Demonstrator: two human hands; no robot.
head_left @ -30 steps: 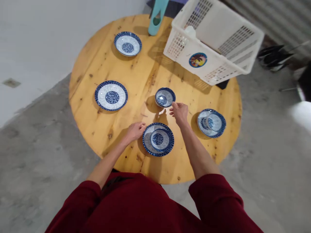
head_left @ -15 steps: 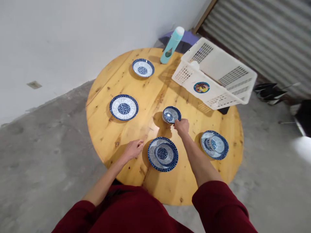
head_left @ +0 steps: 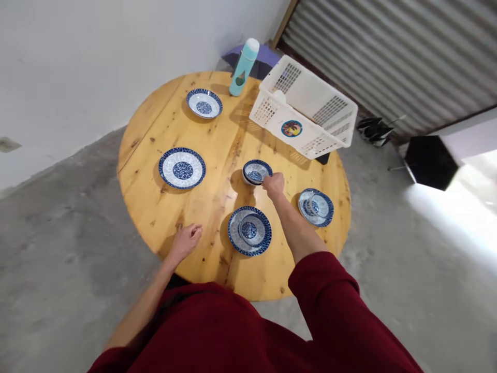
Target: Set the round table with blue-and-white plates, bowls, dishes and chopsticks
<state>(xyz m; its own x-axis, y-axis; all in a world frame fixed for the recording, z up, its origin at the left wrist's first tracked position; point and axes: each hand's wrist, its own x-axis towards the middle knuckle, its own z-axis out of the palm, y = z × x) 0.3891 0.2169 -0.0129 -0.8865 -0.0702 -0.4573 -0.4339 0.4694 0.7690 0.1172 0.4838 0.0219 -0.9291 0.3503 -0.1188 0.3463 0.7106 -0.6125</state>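
A round wooden table carries several blue-and-white dishes. My right hand is closed on the near rim of a small blue-patterned bowl at the table's middle. In front of me sits a plate with a small bowl in it. My left hand rests near the table's front left edge with fingers loosely curled, holding nothing. A plate with a cup or bowl on it lies to the right.
Two more plates lie at the left and far side. A teal bottle and a white plastic basket stand at the back. Concrete floor surrounds the table; a corrugated shutter is behind.
My right hand reached forward and closed on the small bowl's rim. My left hand drew back from the near plate toward the table edge. The camera pulled back and up.
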